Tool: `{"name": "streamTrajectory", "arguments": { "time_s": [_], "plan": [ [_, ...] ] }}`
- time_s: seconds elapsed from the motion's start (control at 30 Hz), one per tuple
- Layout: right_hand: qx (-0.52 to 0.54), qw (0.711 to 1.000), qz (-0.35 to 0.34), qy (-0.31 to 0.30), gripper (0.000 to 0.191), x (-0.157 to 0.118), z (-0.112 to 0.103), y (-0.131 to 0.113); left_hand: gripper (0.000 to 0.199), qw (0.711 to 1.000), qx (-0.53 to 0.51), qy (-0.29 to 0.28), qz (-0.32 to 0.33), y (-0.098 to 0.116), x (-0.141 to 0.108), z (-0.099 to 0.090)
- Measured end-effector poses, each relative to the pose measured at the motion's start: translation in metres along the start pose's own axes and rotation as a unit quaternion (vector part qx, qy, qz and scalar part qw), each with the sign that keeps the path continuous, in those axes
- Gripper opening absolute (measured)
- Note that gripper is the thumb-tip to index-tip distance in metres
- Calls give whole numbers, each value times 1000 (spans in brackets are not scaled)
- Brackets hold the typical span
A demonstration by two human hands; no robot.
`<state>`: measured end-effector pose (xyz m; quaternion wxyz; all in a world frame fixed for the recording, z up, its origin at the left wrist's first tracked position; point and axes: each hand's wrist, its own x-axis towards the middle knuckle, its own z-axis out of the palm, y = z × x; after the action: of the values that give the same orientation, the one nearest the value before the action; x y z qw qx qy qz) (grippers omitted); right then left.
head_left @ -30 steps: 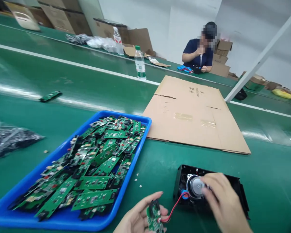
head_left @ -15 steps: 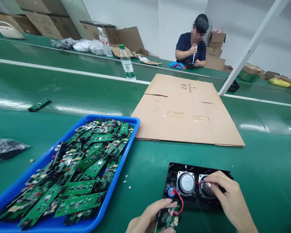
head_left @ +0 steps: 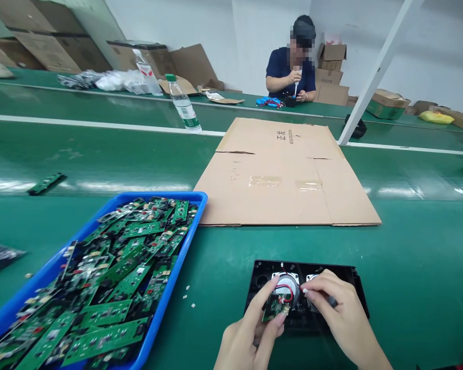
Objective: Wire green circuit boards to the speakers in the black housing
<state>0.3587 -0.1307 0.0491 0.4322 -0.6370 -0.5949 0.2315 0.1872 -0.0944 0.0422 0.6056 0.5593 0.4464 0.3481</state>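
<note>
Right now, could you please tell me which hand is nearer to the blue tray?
Left: the left hand is right of the blue tray; the right hand is farther right.

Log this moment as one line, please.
left hand: holding board; right hand: pinching white plug; case: under both hands; tray: left of case

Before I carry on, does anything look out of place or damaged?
One circuit board lies alone, apart from those heaped in the blue tray. Small white bits are scattered right of the tray, like stray debris. The flattened cardboard has dark slits, possibly cuts or tears. The black case shows no obvious damage, though partly covered.
</note>
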Motion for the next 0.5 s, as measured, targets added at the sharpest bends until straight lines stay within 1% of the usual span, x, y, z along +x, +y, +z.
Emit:
{"name": "streamTrajectory", "arguments": {
  "time_s": [0.1, 0.2, 0.4, 0.5],
  "plan": [
    [-44, 996, -82, -5, 17, -1, 3, -4, 39, 1000, 13, -5, 7, -2, 3, 2],
    [-82, 988, -130, 2, 15, -4, 8, -3, 42, 1000, 24, -2, 1, -3, 5, 3],
    [-134, 978, -160, 3, 22, -6, 14, -2, 42, 998, 51, -17, 12, -6, 5, 4],
    [-186, 964, -188, -5, 28, -5, 14, -2, 44, 996, 85, -26, 29, -10, 6, 3]
  ]
}}
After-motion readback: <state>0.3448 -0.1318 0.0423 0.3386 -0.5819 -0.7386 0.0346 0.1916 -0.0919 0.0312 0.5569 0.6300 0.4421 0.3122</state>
